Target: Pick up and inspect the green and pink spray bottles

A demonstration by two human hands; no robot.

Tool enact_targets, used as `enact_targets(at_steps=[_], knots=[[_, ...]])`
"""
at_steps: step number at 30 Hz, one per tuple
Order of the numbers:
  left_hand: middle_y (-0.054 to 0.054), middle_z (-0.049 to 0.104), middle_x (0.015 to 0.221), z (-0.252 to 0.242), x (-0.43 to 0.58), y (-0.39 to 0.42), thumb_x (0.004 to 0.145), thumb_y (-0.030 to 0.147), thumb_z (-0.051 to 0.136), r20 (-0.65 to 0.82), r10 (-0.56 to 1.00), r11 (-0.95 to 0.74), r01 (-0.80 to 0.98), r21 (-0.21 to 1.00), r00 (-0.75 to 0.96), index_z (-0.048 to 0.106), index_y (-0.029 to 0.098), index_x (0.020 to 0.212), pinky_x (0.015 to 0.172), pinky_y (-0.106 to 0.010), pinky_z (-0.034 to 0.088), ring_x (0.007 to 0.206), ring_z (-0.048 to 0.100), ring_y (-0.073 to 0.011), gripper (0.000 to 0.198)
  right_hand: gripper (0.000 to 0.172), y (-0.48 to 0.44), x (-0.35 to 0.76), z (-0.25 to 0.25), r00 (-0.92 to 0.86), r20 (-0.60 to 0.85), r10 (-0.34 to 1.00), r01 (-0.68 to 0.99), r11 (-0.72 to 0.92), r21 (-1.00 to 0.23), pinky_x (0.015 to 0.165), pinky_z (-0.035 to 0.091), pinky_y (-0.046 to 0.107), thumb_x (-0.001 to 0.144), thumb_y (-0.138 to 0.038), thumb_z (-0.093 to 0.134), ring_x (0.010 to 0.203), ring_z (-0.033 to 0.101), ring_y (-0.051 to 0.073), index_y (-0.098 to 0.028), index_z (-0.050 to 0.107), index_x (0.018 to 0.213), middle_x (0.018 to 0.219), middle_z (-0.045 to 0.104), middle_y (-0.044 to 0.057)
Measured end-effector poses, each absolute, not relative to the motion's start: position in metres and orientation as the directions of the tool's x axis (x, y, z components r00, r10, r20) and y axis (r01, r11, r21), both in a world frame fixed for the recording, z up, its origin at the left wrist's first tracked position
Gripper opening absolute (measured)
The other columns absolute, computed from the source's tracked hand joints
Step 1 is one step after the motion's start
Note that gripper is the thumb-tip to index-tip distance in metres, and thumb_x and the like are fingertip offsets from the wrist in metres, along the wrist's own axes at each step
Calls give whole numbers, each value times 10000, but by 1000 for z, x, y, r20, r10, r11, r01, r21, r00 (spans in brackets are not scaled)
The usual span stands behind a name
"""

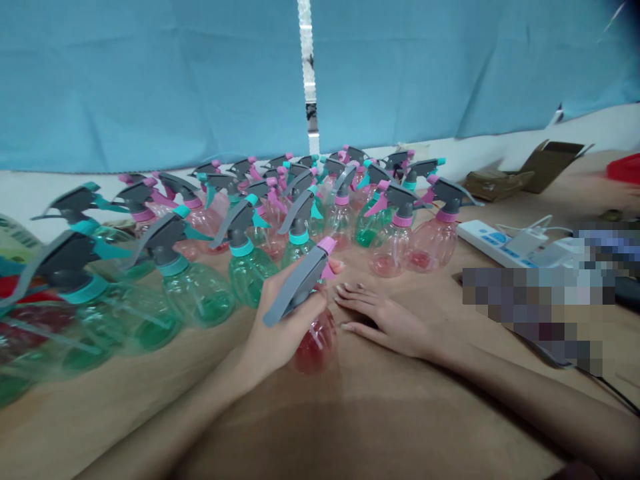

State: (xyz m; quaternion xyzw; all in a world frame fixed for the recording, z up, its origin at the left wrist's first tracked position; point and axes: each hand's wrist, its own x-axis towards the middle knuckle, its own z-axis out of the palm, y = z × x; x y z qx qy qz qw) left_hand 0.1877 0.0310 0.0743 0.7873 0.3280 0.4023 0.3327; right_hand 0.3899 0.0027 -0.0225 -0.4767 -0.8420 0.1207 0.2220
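Item in hand: one pink spray bottle (314, 348), roughly upright at the near middle of the table (270, 430), in front of the massed stock; base seemingly on the surface.
Spray head: grey with pink nozzle (327, 245), seated on that bottle; collar hidden by fingers, so I cannot tell how tight it is.
Left hand: wrapped around the bottle's neck, just under the spray head; a firm-looking hold.
Right hand (387, 323): palm down, fingers loosely spread, gripping nothing, fingertips just beside the bottle; contact cannot be told.
Green stock: teal-collared bottles (200, 297), mainly left and centre, standing close together.
Pink stock: pink-collared bottles (390, 252), behind and to the right, mixed with green ones toward the back.
Done, by my judgement: most of the batch; every bottle clearly visible wears a head.
Left, by my judgement: the held bottle, not yet released; rear rows overlap too much to count.
Right-hand margin: white power strip (493, 241), cardboard box (547, 167).
Backdrop: blue cloth (200, 80).
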Motion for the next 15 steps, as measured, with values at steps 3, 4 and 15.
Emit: enact_targets(at_steps=[3, 4, 15], knots=[[44, 487, 619, 73, 188, 32, 733, 170, 493, 398, 793, -546, 245, 801, 462, 516, 220, 730, 551, -255, 398, 578, 459, -129, 55, 537, 2, 390, -22, -446, 274, 852, 738, 523, -427, 1110, 257, 455, 907, -484, 409, 1333, 313, 220, -227, 374, 1377, 1414, 405, 57], [43, 492, 625, 72, 188, 32, 737, 175, 493, 398, 793, -544, 240, 804, 462, 514, 219, 733, 552, -257, 398, 579, 464, -130, 49, 537, 2, 390, -22, -444, 277, 852, 736, 524, -429, 1109, 259, 457, 906, -483, 412, 1332, 315, 221, -228, 375, 1376, 1412, 408, 57], [38, 535, 650, 69, 186, 32, 762, 194, 507, 371, 808, -513, 238, 825, 458, 527, 226, 742, 569, -273, 397, 607, 500, -143, 43, 534, 2, 390, -22, -441, 268, 856, 743, 516, -426, 1105, 269, 449, 907, -485, 408, 1335, 307, 219, -225, 382, 1373, 1415, 402, 53]])
